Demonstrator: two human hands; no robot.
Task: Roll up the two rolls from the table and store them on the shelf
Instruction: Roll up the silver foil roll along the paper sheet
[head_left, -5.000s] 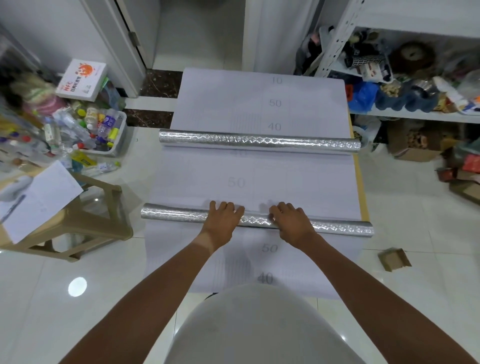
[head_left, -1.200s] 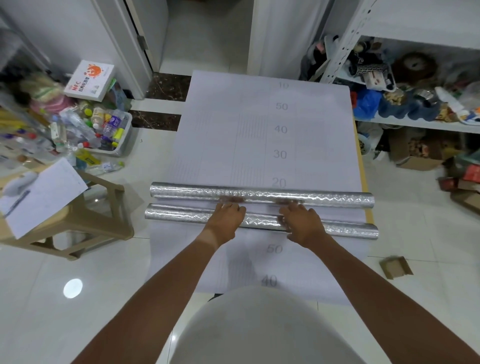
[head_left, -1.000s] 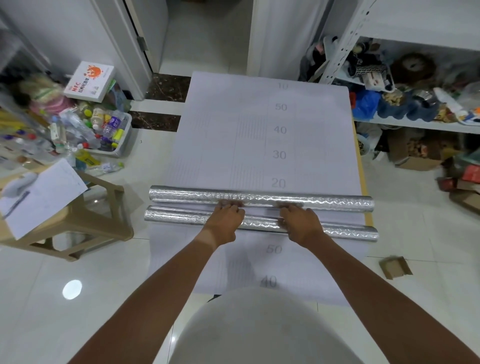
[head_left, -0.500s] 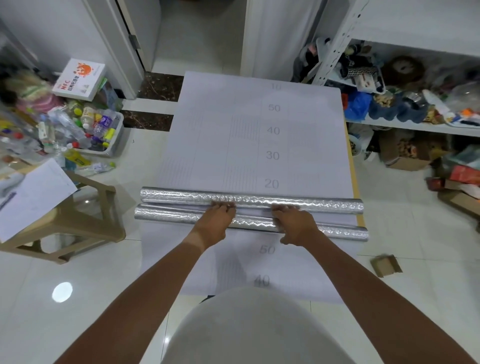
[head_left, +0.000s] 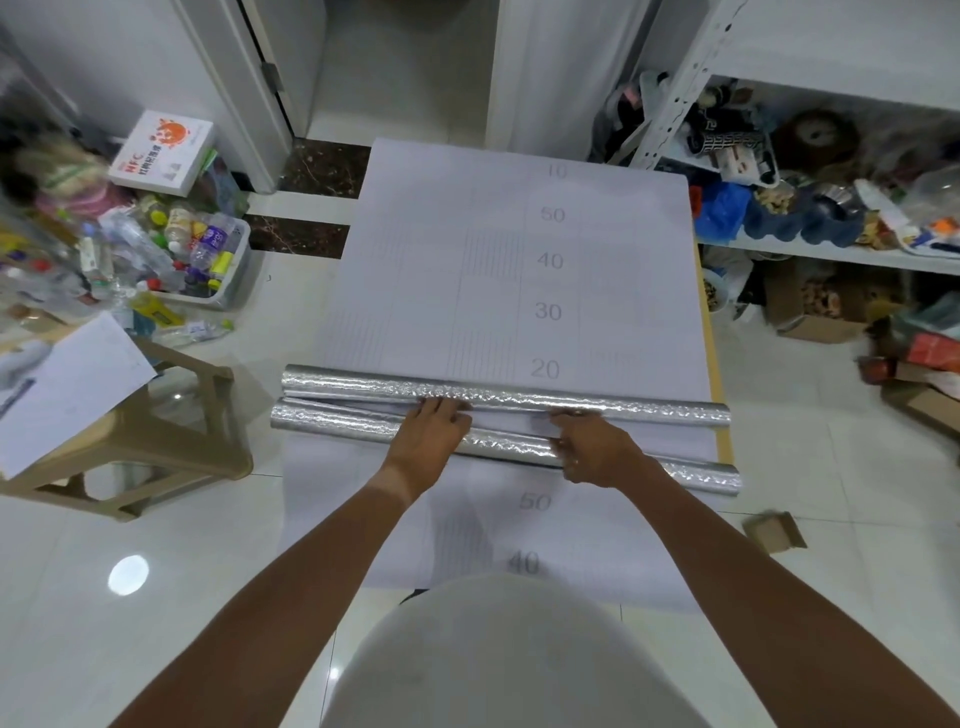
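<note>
The room is bright and evenly lit. A round glare spot lies on the glossy floor (head_left: 78, 597), left of the table (head_left: 719, 395). The edges bend and blur.

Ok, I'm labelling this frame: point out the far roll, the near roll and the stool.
far roll (head_left: 649, 408), head view, right half of its foil
near roll (head_left: 332, 420), head view, left end
stool (head_left: 156, 436), head view, seat edge
</note>
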